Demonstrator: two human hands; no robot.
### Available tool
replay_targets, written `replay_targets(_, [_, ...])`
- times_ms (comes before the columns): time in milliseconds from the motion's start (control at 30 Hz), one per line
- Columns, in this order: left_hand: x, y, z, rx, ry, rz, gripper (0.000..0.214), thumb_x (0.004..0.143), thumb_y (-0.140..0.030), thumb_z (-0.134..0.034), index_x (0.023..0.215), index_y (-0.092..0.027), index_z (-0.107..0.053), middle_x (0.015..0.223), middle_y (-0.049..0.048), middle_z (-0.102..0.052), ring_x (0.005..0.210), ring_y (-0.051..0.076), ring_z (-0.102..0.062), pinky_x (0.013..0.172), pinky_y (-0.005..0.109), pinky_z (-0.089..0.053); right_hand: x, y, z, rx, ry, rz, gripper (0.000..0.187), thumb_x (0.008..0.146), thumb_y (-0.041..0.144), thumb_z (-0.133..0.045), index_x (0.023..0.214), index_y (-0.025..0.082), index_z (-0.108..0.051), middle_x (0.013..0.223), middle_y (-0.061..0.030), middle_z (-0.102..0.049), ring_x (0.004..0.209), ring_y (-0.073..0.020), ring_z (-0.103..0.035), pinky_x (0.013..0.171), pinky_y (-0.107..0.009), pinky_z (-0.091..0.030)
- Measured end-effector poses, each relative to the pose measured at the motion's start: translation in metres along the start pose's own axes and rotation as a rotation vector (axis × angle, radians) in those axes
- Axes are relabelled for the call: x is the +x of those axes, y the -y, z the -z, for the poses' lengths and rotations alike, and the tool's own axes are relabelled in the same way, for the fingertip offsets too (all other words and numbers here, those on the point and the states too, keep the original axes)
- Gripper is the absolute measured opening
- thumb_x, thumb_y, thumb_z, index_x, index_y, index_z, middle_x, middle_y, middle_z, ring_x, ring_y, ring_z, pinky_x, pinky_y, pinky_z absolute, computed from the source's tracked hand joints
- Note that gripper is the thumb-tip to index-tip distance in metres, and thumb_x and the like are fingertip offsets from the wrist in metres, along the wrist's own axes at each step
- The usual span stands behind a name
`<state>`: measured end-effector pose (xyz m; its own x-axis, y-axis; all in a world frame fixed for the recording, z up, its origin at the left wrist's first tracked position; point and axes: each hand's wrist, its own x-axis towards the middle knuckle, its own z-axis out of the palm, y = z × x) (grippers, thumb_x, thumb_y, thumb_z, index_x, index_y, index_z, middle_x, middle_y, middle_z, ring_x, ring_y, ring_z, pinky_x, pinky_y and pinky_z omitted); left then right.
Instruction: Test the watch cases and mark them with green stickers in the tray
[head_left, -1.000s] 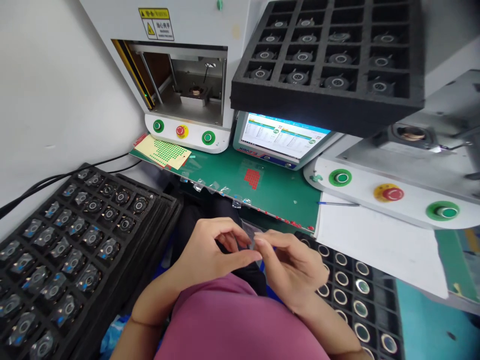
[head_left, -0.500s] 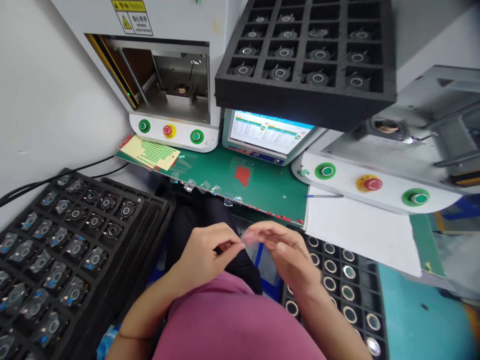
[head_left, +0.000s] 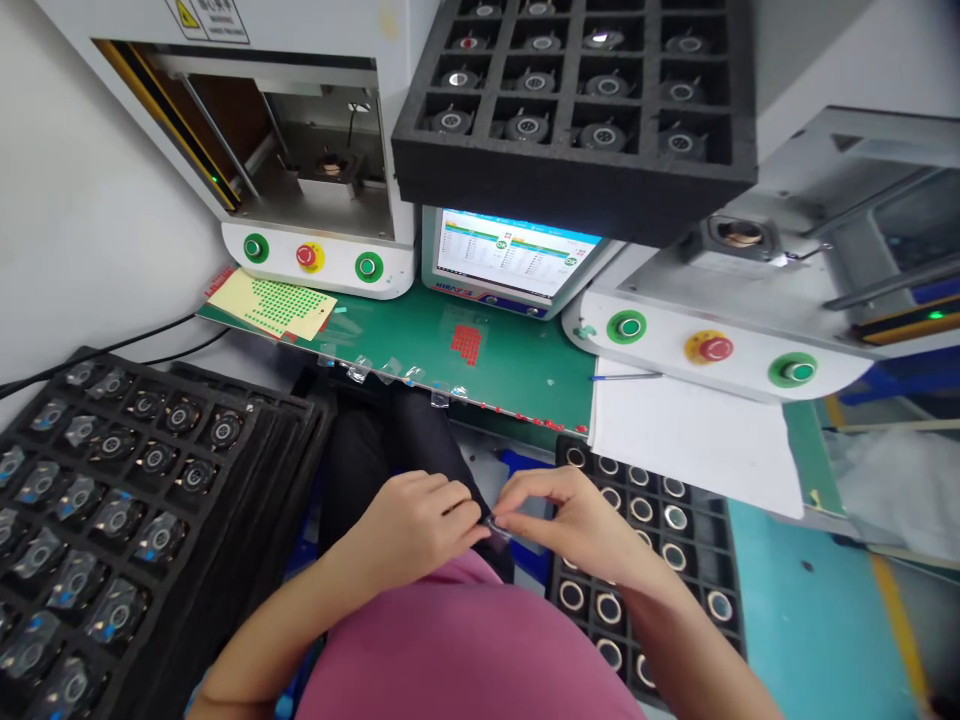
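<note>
My left hand [head_left: 426, 528] and my right hand [head_left: 574, 515] meet above my lap, fingertips pinched close together. Between them is a small, shiny piece of clear film [head_left: 496, 527], gripped from both sides; its full shape is partly hidden by the fingers. Under my right forearm lies a black foam tray [head_left: 716, 540] of round, pale-rimmed discs [head_left: 641, 510]. To the left of my left arm, a stack of black foam trays [head_left: 247, 470] carries dark watch-like cases [head_left: 182, 413], many covered with clear film and blue tabs.
Another foam tray [head_left: 570, 195] of cases rests above the monitor [head_left: 510, 255]. Presses with buttons stand left [head_left: 319, 262] and right [head_left: 720, 345]. On the green bench [head_left: 390, 335] lie red stickers [head_left: 466, 345], a yellow sticker sheet [head_left: 281, 308], white paper [head_left: 697, 435] and a pen [head_left: 626, 377].
My right hand has turned from loosely spread fingers to a pinch on the film, meeting my left fingertips. The whole view has shifted slightly.
</note>
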<state>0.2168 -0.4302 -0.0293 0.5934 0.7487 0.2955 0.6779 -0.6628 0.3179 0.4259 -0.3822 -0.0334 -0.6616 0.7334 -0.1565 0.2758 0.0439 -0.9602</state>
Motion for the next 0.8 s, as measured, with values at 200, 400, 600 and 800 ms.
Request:
replay_targets(200, [-0.027, 0.016, -0.005, -0.017, -0.023, 0.294, 0.022, 0.096, -0.029, -0.047, 0.101, -0.015, -0.063, 0.088, 0.0051, -0.074, 0.075, 0.019, -0.070, 0.065, 0.032, -0.054, 0.018, -0.082, 0.009, -0.641, -0.668, 0.207, 0.023, 0.096, 0.029, -0.046, 0.088, 0.018, -0.064, 0.089, -0.0082, -0.076, 0.084, -0.0186, -0.073, 0.076, -0.032, -0.060])
replay_targets(400, [-0.057, 0.025, -0.012, 0.084, 0.026, 0.448, 0.019, 0.095, -0.021, -0.047, 0.097, -0.016, -0.065, 0.086, 0.0044, -0.074, 0.074, 0.020, -0.071, 0.064, 0.032, -0.056, 0.068, -0.165, 0.008, -0.942, -0.660, 0.284, 0.027, 0.096, 0.020, -0.039, 0.081, 0.016, -0.062, 0.098, -0.0158, -0.074, 0.094, -0.0230, -0.072, 0.086, -0.038, -0.058])
replay_targets(600, [-0.080, 0.026, -0.015, 0.085, 0.085, 0.605, 0.015, 0.091, -0.018, -0.054, 0.099, -0.016, -0.066, 0.090, 0.0053, -0.074, 0.077, 0.021, -0.072, 0.068, 0.034, -0.058, 0.072, -0.187, -0.011, -1.162, -0.647, 0.279, 0.027, 0.095, 0.010, -0.037, 0.089, 0.010, -0.063, 0.104, -0.0201, -0.072, 0.103, -0.0248, -0.069, 0.097, -0.042, -0.051])
replay_targets(800, [-0.077, 0.024, -0.012, 0.021, 0.266, 0.784, 0.019, 0.092, -0.016, -0.053, 0.104, -0.014, -0.066, 0.099, 0.0084, -0.073, 0.090, 0.025, -0.070, 0.079, 0.039, -0.057, 0.063, -0.193, -0.019, -1.280, -0.593, 0.283, 0.031, 0.090, 0.003, -0.033, 0.100, 0.002, -0.062, 0.110, -0.0247, -0.069, 0.107, -0.0269, -0.067, 0.100, -0.044, -0.048])
